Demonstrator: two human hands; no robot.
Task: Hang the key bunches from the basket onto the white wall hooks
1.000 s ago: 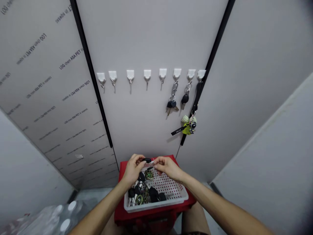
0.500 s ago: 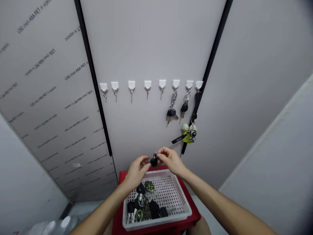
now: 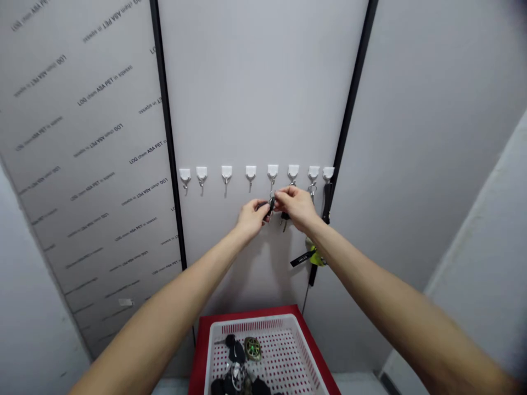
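Both hands are raised to the wall, just under the fifth white hook (image 3: 272, 171) from the left. My left hand (image 3: 252, 219) pinches the black head of a key (image 3: 271, 205). My right hand (image 3: 297, 207) has its thumb and fingers closed at the key's ring, close to the hook's tip; whether the ring is on the hook I cannot tell. Behind the right hand hang other keys (image 3: 285, 220), partly hidden, from the sixth hook (image 3: 293, 173). A black strap (image 3: 326, 203) hangs from the last hook, with a yellow charm (image 3: 317, 257) and a black tag below.
Several more white hooks (image 3: 226, 173) run leftward in a row. Below, a white perforated basket (image 3: 307, 351) with black keys and a round green-gold ornament (image 3: 252, 348) stands on a red surface (image 3: 201, 351). Black strips (image 3: 169, 137) border the wall panel.
Both hands have moved up from above the basket to the hooks, carrying the key. The view has tilted, so the hooks and basket sit lower in the picture.
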